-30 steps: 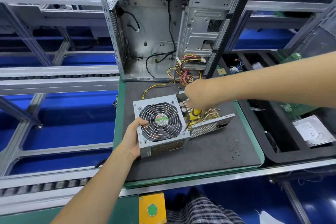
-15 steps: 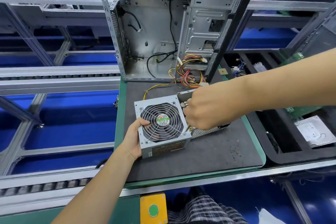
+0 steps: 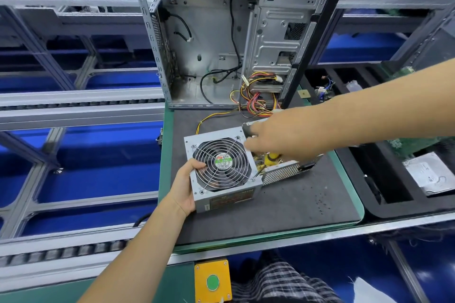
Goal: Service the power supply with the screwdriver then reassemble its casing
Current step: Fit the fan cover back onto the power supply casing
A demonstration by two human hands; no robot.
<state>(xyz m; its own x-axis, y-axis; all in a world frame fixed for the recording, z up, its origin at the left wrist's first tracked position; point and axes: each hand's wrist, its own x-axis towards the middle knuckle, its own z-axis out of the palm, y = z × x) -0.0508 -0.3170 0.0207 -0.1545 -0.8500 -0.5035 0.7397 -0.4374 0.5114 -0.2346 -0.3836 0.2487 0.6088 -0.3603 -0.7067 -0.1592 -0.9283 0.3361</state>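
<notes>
Head view is showing the left hand gripping the power supply cover's edge, likely steadying it on the bench. The right hand is reaching over the exposed internals; its grip is blurred, so I cannot tell.

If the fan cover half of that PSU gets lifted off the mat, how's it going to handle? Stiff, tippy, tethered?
Likely stiff: the fan cover looks like folded sheet metal with a wire grille. Probably light for its size, since the left hand props it tilted by one edge. It may be tethered; whether wires link it to the open base is hidden behind the right hand.
</notes>
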